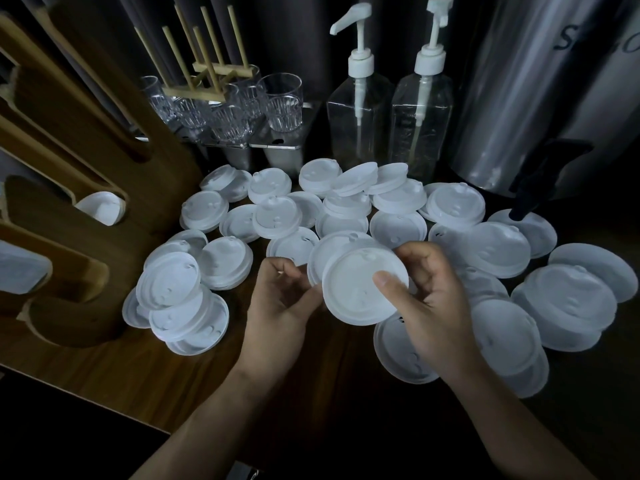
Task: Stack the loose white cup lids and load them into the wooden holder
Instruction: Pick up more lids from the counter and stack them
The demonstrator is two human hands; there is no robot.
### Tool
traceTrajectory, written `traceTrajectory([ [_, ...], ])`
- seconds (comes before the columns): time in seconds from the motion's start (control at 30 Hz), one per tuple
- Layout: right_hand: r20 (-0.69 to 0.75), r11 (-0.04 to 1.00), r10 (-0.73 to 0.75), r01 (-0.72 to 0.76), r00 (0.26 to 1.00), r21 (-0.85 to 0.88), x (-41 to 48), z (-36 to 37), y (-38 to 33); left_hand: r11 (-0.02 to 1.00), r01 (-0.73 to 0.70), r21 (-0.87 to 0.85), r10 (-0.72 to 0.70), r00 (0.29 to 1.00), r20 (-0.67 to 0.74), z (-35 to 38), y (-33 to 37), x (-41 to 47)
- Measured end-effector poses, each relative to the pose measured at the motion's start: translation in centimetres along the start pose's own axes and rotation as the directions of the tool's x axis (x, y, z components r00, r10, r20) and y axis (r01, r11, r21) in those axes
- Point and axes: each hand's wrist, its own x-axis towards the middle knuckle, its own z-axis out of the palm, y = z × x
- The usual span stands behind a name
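our right hand (433,299) pinches a white lid (356,289); left hand (280,299) curls at its rim, grip we cannot tell; wooden holder (162,188) cropped left.

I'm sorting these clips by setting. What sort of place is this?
Probably a café or drinks counter: two clear plastic pump bottles stand beside a large steel drinks urn with a black tap, ribbed clear glasses stand left of them, and white plastic cup lids litter the dark wooden counter.
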Motion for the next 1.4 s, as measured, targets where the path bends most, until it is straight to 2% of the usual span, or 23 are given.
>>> traceTrajectory([
  [0.13, -0.024, 1.0, -0.003, 0.003, 1.0, 0.026, 0.1, 0.0, 0.2, 0.987, 0.102, -0.126, -0.085, 0.987, 0.135, 0.0, 0.1, -0.1],
  [0.33, -0.031, 0.998, -0.026, 0.028, 0.999, 0.048, 0.1, 0.1, 0.4, 0.961, 0.165, -0.222, -0.099, 0.954, 0.281, -0.4, 0.0, -0.4],
  [0.53, -0.007, 0.999, -0.04, 0.04, 0.999, 0.001, 0.0, -0.1, 0.4, 0.931, 0.241, -0.274, -0.121, 0.912, 0.391, -0.3, -0.1, -0.7],
  [0.73, -0.007, 0.999, -0.048, 0.048, 0.999, 0.003, 0.0, -0.2, 0.3, 0.943, 0.221, -0.248, -0.081, 0.876, 0.475, -0.6, 0.4, -0.7],
  [0.93, 0.02, 0.997, -0.083, 0.083, 0.996, 0.005, 0.0, -0.4, 0.5, 0.979, 0.168, -0.117, -0.112, 0.917, 0.384, -0.1, 1.0, -0.9],
  [1.07, 0.026, 0.969, -0.205, 0.206, 0.978, -0.138, 0.0, -0.4, 0.9, 0.99, 0.14, -0.007, -0.129, 0.93, 0.344, 0.1, 1.0, -0.8],
  [1.17, 0.019, 0.957, -0.214, 0.214, 0.977, -0.195, 0.1, -0.6, 1.2, 0.992, 0.124, -0.002, -0.115, 0.93, 0.35, 0.2, 1.2, -0.9],
  [1.3, 0.025, 0.939, -0.254, 0.253, 0.967, -0.234, 0.1, -0.7, 1.2, 0.991, 0.089, 0.1, -0.121, 0.919, 0.374, -0.1, 1.1, -0.8],
  [1.4, 0.023, 0.918, -0.29, 0.285, 0.957, -0.275, 0.1, -0.6, 1.2, 0.991, 0.102, 0.086, -0.127, 0.914, 0.386, -0.2, 1.0, -0.8],
])
